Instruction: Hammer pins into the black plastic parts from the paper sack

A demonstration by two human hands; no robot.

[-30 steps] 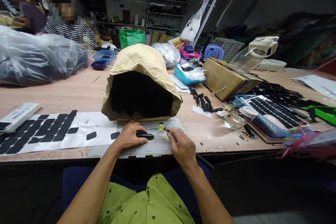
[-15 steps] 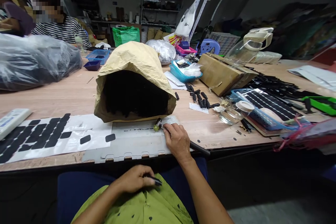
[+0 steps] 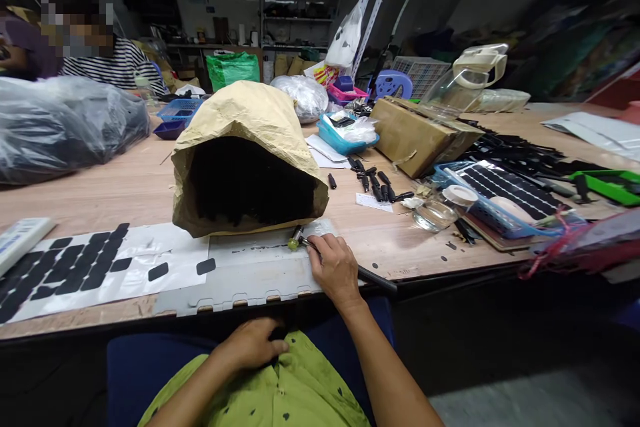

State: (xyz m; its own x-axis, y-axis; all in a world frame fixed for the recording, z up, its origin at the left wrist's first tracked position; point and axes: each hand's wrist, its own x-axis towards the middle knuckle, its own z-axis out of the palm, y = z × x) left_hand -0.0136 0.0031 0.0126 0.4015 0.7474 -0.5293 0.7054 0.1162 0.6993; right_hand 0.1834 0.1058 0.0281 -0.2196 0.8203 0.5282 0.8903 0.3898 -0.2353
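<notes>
My right hand (image 3: 336, 270) is closed around a small hammer (image 3: 296, 239) with a metal and yellow-green head, resting over the grey board (image 3: 240, 283) at the table edge. Its black grip sticks out to the right below my palm. My left hand (image 3: 253, 345) lies in my lap against the green apron, thumb and forefinger apart; nothing shows between them, though the other fingertips are hidden. In front of both hands lies a brown paper bag (image 3: 250, 113), its mouth facing me and its inside dark with black contents.
At left, a white sheet (image 3: 145, 247) carries black rounded stickers beside a white device (image 3: 25, 240). Black handle-like parts (image 3: 377, 187), a carton (image 3: 407, 133) with a jug (image 3: 467, 83) and a blue basket (image 3: 525, 220) occupy the right. A co-worker in stripes (image 3: 120, 67) sits across.
The black piece that was in my left hand no longer shows; that hand's thumb and forefinger now have a gap between them. My right hand keeps the hammer in place. The view has shifted slightly.
</notes>
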